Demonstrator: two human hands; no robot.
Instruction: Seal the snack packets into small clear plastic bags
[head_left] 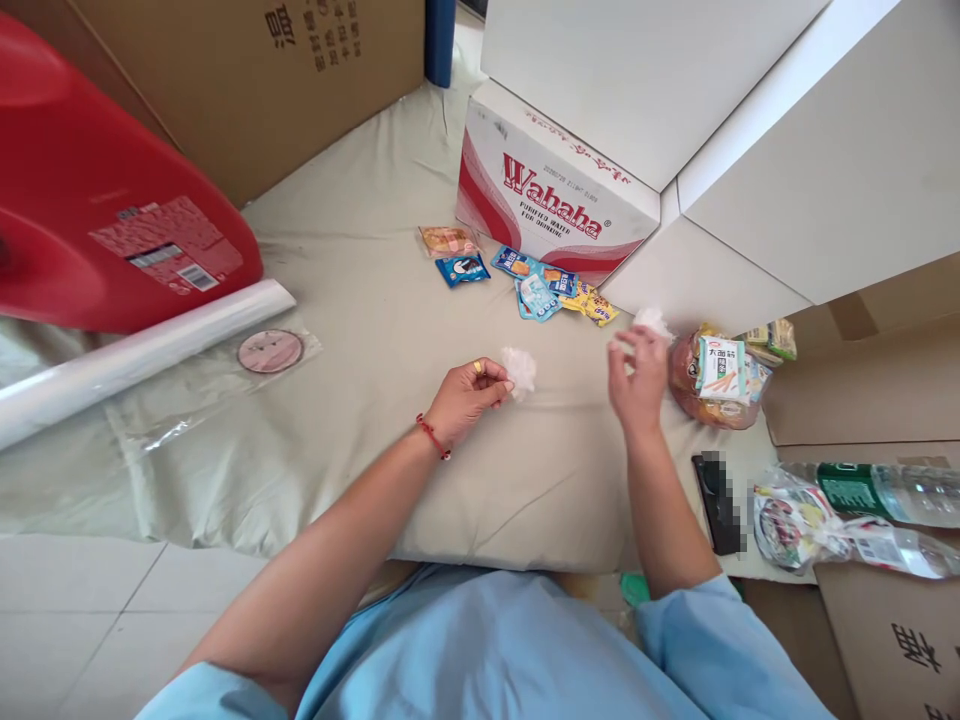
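Observation:
My left hand (471, 398), with a ring and a red bracelet, pinches a small crumpled white tissue (519, 372) between thumb and fingertips, just over the cloth-covered surface (525, 475). My right hand (637, 375) is held out to the right, its fingers loosely curved and a little apart, with nothing visible between them. A second white tissue clump (654, 321) shows just beyond these fingers, partly hidden by them; whether they touch it I cannot tell. Beside the right hand sits a round wrapped package (694, 400), with a white and green snack packet (721, 367) on it.
Small snack packets (536, 280) lie before a Wahaha water carton (547, 190). A large red jug (127, 200), a plastic roll (150, 360) and a clear bag with a round pink item (270, 351) are left. A phone (716, 505) and bottles (885, 492) lie right.

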